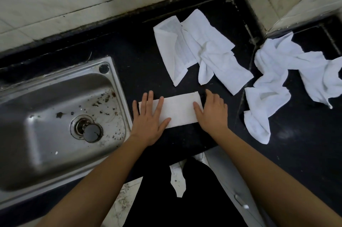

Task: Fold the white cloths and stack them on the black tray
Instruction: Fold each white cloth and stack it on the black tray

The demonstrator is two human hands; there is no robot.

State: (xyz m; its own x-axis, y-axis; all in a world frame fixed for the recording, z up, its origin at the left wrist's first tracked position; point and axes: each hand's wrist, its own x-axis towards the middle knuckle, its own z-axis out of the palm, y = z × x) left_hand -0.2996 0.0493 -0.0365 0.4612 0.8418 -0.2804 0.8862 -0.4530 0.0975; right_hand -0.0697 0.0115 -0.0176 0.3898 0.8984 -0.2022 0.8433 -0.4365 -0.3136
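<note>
While both hands are pressing down on it, the folded white cloth [179, 112] is lying as a narrow strip on the black counter [140, 56], near the counter's front edge and just right of the steel sink [114, 86]. The left hand [148, 121] is lying flat with its fingers spread, covering the strip's left end. The right hand [212, 114] is sitting palm-down at the right end, fingers straight and close together, its thumb resting on the cloth. Farther back, a loose pile of white cloths [199, 51] is sprawling half unfolded on the counter, and to the right a second crumpled heap [288, 78] is trailing toward the near edge, both well apart from the hands. A dark plug [92, 132] is sitting in the sink's drain, with specks of debris scattered around the basin.
</note>
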